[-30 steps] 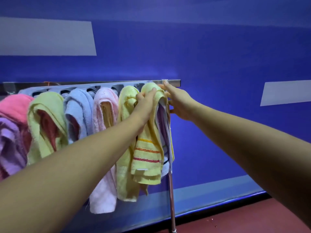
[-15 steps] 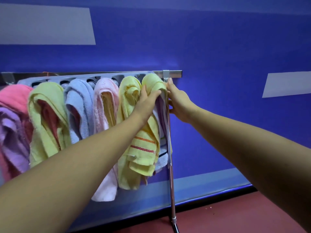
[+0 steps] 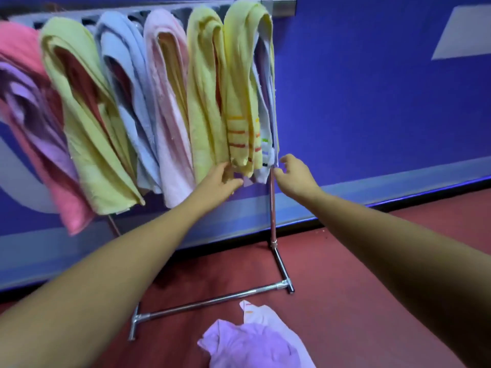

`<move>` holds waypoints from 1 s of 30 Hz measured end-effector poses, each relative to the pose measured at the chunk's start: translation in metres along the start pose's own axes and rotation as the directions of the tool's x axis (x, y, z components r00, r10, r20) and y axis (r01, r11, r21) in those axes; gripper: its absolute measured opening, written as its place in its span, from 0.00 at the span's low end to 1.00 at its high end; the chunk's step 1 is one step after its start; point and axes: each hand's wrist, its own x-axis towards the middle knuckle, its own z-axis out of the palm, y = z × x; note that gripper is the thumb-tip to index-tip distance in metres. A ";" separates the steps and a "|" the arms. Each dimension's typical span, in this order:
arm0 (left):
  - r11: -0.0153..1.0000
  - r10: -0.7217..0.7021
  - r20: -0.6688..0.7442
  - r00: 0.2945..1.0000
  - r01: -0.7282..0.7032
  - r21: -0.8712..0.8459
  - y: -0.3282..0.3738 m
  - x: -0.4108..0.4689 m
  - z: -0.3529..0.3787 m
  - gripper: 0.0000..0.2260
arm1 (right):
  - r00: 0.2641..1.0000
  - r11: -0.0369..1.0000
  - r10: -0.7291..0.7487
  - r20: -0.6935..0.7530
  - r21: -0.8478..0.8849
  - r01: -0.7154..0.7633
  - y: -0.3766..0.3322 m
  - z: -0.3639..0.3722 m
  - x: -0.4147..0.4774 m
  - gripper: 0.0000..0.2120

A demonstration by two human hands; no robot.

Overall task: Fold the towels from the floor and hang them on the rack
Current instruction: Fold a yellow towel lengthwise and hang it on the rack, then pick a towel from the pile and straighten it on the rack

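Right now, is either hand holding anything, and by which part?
Left hand touches the bottom hem of the striped yellow towel; grip cannot be told. Right hand holds nothing.

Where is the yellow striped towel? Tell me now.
Head view: the yellow striped towel hangs near the rack's right end, just right of a plain yellow towel.

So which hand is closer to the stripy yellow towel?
Left. The left hand is right at the bottom edge of the stripy yellow towel. The right hand is further off, past the white towel, beside the rack pole.
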 end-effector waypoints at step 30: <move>0.655 -0.754 0.362 0.548 0.665 0.358 -0.435 -0.202 0.273 0.41 | 0.497 0.822 0.502 0.707 -0.568 -0.022 0.321 0.385 -0.171 0.22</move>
